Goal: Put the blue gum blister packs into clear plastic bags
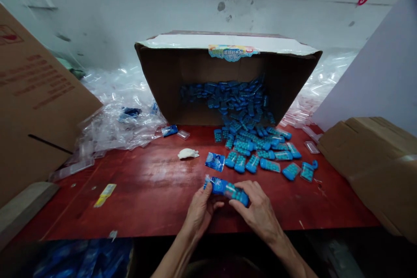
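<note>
Close to the table's front edge, my left hand (198,208) pinches a small blue printed sleeve (218,186) at its left end. My right hand (259,206) grips a small clear bottle (235,192) of blue-green beads by its blue-capped end. The bottle's other end meets the sleeve; how far inside it reaches I cannot tell. Another blue printed sleeve (215,161) lies flat just beyond my hands. Several similar bead bottles (252,163) lie scattered to its right.
An open cardboard box (156,82) lies on its side, spilling bead bottles onto the red table (146,200). Clear plastic packaging (114,126) is heaped at left. Cardboard boxes flank both sides, the right one (374,160) near. Crumpled white tissue (188,153) sits mid-table.
</note>
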Tool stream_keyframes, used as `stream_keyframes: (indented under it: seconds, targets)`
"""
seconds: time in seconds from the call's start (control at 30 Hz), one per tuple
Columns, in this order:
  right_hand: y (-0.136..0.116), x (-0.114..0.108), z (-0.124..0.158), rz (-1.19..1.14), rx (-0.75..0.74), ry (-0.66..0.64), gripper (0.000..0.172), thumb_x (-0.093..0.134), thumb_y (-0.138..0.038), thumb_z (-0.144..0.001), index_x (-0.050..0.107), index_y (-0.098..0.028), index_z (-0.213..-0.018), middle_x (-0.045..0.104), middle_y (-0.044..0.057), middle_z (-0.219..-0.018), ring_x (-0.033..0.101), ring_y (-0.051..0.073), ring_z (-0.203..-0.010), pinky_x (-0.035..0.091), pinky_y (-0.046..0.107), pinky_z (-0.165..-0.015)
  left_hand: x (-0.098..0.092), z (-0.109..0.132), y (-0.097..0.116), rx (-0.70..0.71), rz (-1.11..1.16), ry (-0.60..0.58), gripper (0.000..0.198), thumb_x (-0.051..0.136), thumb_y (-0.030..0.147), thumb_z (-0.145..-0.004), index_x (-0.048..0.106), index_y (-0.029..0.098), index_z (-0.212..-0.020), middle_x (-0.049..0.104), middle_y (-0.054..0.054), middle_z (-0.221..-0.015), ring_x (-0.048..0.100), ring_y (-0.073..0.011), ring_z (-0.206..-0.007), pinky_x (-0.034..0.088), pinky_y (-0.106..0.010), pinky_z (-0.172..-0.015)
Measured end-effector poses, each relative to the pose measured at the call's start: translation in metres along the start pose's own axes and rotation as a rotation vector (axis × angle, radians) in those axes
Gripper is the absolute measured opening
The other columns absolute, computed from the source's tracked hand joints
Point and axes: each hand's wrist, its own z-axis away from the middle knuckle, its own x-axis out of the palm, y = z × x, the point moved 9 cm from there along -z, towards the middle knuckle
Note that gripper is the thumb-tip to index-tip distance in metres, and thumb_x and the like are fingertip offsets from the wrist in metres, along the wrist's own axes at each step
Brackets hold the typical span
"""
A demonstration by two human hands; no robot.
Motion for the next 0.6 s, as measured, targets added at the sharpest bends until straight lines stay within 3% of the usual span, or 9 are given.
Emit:
stream_keyframes:
  seconds: [0.13,0.27,0.33,0.4,0.5,0.6]
  targets:
    - [0.003,0.008,0.002,0.015,-0.017,0.017,0.022,0.059,-0.027,-0.072,0.054,-0.023,-0.093,0.058,0.002,-0.086,0.052,0.019,-0.081,0.043,0.03,-0.071,-0.006,0.001,0.003,0.067,-0.073,0.088,0.022,0.063,0.033,-0.064,0.058,0.013,-0.072,0.062,-0.001,-0.058,0.056,-0.0111,-0.05,0.046,-0.021,-0.046]
    - [-0.01,0.014,0.011,0.207,-0.122,0.143,0.024,0.055,-0.028,-0.075,0.055,-0.02,-0.098,0.058,0.007,-0.092,0.05,0.022,-0.083,0.043,0.036,-0.074,0.007,0.003,-0.006,0.016,0.017,0.028,0.02,0.062,0.031,-0.066,0.055,0.015,-0.075,0.063,-0.001,-0.066,0.058,-0.012,-0.056,0.046,-0.023,-0.054]
    - [-0.014,0.017,0.013,0.189,-0.125,0.139,0.028,0.055,-0.027,-0.076,0.055,-0.02,-0.103,0.057,0.008,-0.096,0.05,0.023,-0.087,0.043,0.037,-0.076,0.009,0.004,-0.008,-0.016,0.047,0.025,0.017,0.063,0.028,-0.066,0.055,0.014,-0.072,0.062,-0.001,-0.062,0.057,-0.0107,-0.055,0.045,-0.022,-0.053]
    - [-0.012,0.021,0.01,-0.001,-0.09,0.041,0.033,0.054,-0.025,-0.076,0.052,-0.022,-0.108,0.055,0.007,-0.101,0.049,0.022,-0.092,0.042,0.035,-0.08,0.008,0.005,-0.008,-0.066,0.062,0.024,0.015,0.063,0.025,-0.067,0.056,0.013,-0.071,0.062,-0.001,-0.062,0.057,-0.0103,-0.055,0.045,-0.021,-0.052]
    - [-0.006,0.034,0.005,-0.51,-0.014,-0.24,0.036,0.052,-0.021,-0.076,0.05,-0.025,-0.112,0.053,0.003,-0.106,0.049,0.018,-0.098,0.039,0.031,-0.086,0.009,0.008,-0.005,-0.159,0.073,-0.045,0.01,0.061,0.019,-0.068,0.058,0.012,-0.075,0.065,-0.004,-0.069,0.06,-0.0125,-0.063,0.048,-0.025,-0.061]
    - [0.007,0.045,0.001,-0.92,0.122,-0.377,0.053,0.056,-0.019,-0.071,0.04,-0.027,-0.121,0.051,0.002,-0.104,0.052,0.015,-0.09,0.042,0.029,-0.078,0.018,0.013,0.002,-0.193,0.062,-0.171,0.016,0.058,0.018,-0.071,0.058,0.012,-0.085,0.066,-0.007,-0.079,0.062,-0.0173,-0.074,0.048,-0.031,-0.069]
